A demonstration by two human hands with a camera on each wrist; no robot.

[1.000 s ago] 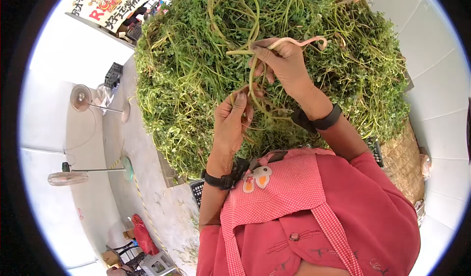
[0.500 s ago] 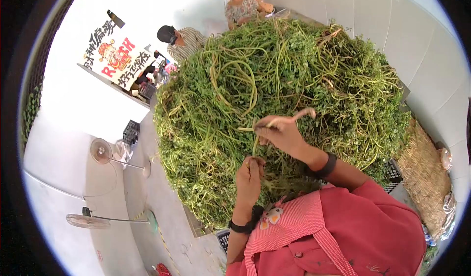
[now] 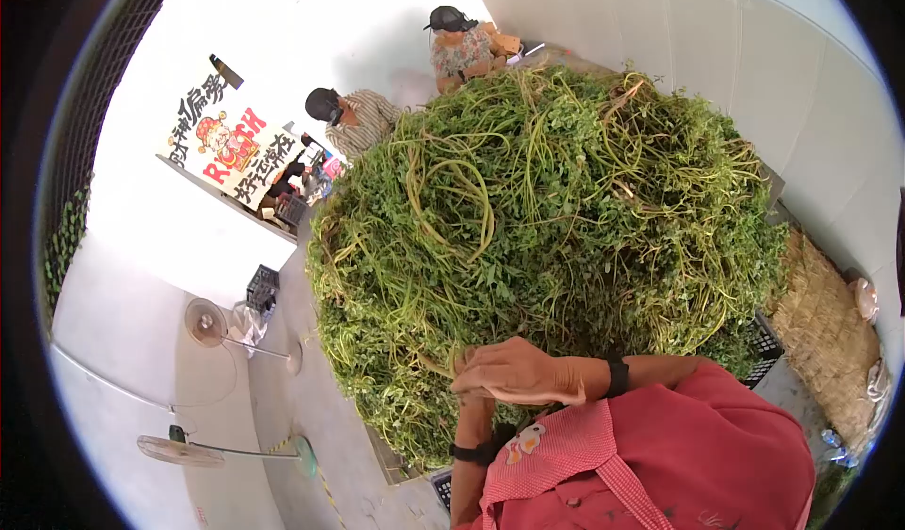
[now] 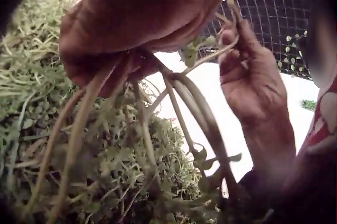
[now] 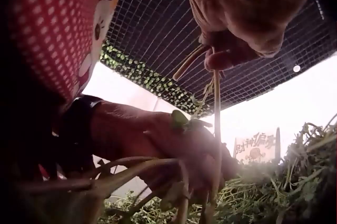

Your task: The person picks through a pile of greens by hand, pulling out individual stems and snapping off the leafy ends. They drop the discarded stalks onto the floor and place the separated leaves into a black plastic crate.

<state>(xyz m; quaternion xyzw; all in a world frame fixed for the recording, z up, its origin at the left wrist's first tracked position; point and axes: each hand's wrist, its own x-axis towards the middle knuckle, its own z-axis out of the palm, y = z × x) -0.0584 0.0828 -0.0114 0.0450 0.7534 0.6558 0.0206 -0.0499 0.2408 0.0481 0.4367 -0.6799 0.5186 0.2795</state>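
My right hand [image 3: 514,372] is in front of my left one in the head view and hides most of it. Several long green stems with small leaves [image 4: 202,105] hang from the curled fingers of my left hand [image 4: 142,18] in the left wrist view. In the right wrist view, my right thumb and fingers pinch a thin stem [image 5: 217,103] that runs down to the left hand. A short cut-looking stem piece [image 5: 189,62] also sticks out from the right hand's grip. Both hands are over the near edge of a large heap of leafy green stems [image 3: 566,219].
Two people in black caps, one in a striped shirt [image 3: 366,120], are behind the heap. Black crates [image 3: 765,349] stand under its near side, with a woven straw mat [image 3: 820,332] at right. Two standing fans [image 3: 205,325] are at left.
My right hand has moved down and left to the left hand and now overlaps it. The thick pinkish stem end behind it no longer shows. The head view has shifted, bringing two people into sight.
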